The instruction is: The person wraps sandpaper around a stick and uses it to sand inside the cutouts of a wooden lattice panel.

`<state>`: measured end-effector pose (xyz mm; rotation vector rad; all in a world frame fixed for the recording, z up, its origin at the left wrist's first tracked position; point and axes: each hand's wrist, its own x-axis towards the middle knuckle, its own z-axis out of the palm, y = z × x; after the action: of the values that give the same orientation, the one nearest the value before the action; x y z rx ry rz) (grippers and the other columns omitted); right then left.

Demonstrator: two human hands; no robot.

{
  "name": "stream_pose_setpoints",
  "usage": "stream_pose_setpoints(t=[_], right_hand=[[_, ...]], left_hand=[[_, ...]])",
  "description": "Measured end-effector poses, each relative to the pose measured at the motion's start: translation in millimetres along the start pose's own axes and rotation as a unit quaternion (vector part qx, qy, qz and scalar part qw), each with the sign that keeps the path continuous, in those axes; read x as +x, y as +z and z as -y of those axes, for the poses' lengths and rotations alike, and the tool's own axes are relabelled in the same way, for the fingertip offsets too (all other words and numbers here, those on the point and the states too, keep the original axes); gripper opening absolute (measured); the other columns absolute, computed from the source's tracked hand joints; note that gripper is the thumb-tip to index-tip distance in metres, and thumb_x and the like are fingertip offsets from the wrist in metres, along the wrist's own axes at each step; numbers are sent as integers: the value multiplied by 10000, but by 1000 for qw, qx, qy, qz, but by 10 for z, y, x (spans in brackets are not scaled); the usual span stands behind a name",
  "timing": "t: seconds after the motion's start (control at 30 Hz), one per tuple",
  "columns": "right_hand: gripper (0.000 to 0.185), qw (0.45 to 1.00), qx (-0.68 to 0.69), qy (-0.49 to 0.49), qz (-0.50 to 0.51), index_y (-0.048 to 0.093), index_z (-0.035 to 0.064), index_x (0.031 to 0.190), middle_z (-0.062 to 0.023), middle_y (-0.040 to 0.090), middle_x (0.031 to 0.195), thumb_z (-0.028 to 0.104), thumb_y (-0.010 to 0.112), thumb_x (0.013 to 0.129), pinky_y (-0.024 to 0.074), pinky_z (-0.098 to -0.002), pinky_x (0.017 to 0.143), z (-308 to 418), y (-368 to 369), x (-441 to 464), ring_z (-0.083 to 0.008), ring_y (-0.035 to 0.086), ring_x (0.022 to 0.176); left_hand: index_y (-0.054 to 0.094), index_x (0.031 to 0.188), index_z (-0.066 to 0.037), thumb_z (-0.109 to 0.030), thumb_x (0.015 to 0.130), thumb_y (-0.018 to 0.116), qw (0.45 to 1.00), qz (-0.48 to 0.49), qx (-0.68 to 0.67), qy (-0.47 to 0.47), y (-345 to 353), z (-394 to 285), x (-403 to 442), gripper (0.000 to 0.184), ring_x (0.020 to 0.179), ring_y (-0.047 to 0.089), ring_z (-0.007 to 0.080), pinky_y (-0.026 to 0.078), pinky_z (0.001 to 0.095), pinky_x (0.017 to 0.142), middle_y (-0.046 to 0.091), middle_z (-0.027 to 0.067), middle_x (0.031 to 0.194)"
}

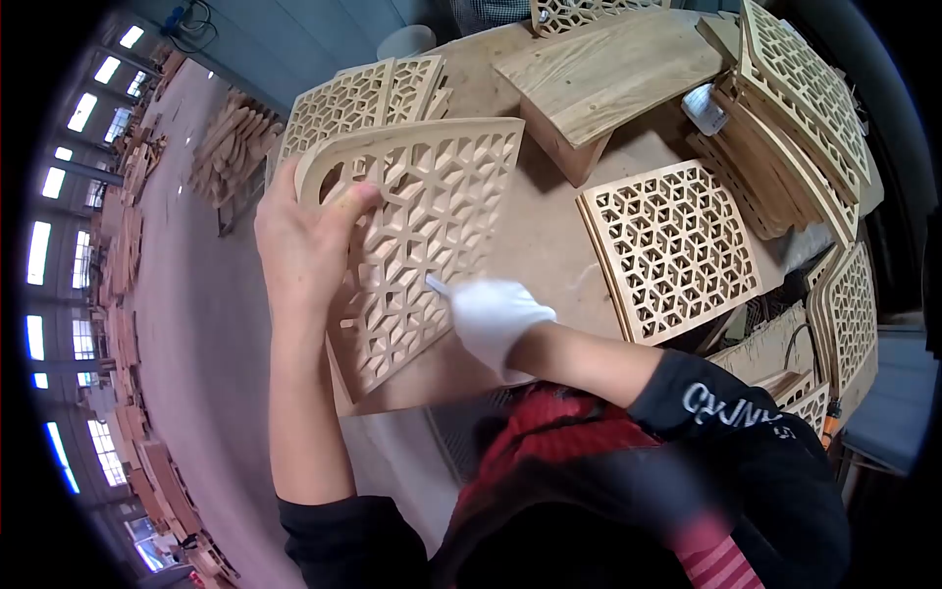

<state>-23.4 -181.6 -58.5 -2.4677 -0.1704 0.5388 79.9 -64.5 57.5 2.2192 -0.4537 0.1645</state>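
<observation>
My bare left hand (319, 231) grips the upper left edge of a curved wooden lattice panel (422, 231), thumb on its front face. The panel stands tilted on the workbench. My right hand (491, 319), in a white glove, is closed around a thin light-coloured tool (438, 285). The tool's tip meets the openings near the panel's middle. Motion blurs the glove a little, and its fingers are partly hidden.
On the workbench (569, 270), two stacked lattice panels (677, 245) lie to the right. A wooden board on a support (613, 74) stands behind them. More curved panels (805, 108) are stacked at the far right, others (339, 108) at the back left.
</observation>
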Motion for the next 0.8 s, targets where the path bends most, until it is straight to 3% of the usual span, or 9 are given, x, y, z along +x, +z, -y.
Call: stream_pose_setpoints(t=[0.1,0.27,0.4,0.5,0.57,0.6,0.63,0.67,0.8], right_hand=[[536,998,-4,5,56,556,2,1244,-217,673,1025,-23,679,722,555,-430,787,85,-222,152,-376,670,956],[611,998,-6,14,53,568,2,1230,-216,674,1042,-30,741,644,560,-414,776,-18,-176,-133,-374,674,955],[745,993,36,47,100,508,21,1312,-188,678,1013,-43,765,616,567,-392,770,32,-178,13,-366,682,915],[780,998,-12,14,52,477,16,1341,-170,677,971,-49,764,619,571,-379,761,85,-236,53,-360,684,892],[740,998,8,-41,-55,497,9,1317,-171,677,961,-49,758,628,572,-379,752,-62,-39,-106,-356,687,889],[718,999,-7,10,53,482,38,1345,-158,678,952,-28,732,675,568,-395,747,-55,-106,-242,-355,688,879],[624,999,-10,8,44,509,47,1320,-158,679,947,15,698,727,565,-402,741,-122,-49,-405,-356,689,869],[533,999,-16,6,34,536,56,1296,-158,680,942,59,665,779,561,-410,734,-212,13,-579,-357,690,858],[281,997,41,34,64,605,36,1140,-156,677,904,116,540,879,557,-414,727,-521,237,-825,-354,687,841]], left_hand=[[612,1087,63,-63,752,768,998,9,14,-63,35,-259,-59,390,704,678,162,526,289,663,717,132,828],[612,1068,61,-68,762,769,1000,-20,7,6,47,-55,-71,368,702,684,155,525,288,650,719,142,829],[618,1061,62,-67,757,770,1000,14,-8,17,120,-239,-131,364,682,668,141,522,277,638,710,135,851],[620,1048,57,-65,758,774,1000,-3,16,-13,138,-265,-103,350,659,654,129,517,268,622,704,121,830],[627,1036,48,-62,762,767,999,-19,31,31,120,-218,-113,327,718,656,128,519,271,674,705,122,849],[629,1035,47,-64,763,765,997,-23,36,64,97,-159,-116,324,738,657,129,518,273,691,706,123,856],[630,1035,45,-65,764,763,995,-27,41,92,86,-117,-156,321,757,658,130,518,275,709,706,125,863],[634,1044,41,-82,766,770,1000,-15,-18,11,72,-143,-183,333,802,657,137,512,284,749,708,120,881],[626,1047,33,-85,772,770,997,-24,35,63,13,-65,-169,332,781,655,132,522,276,732,710,108,889]])
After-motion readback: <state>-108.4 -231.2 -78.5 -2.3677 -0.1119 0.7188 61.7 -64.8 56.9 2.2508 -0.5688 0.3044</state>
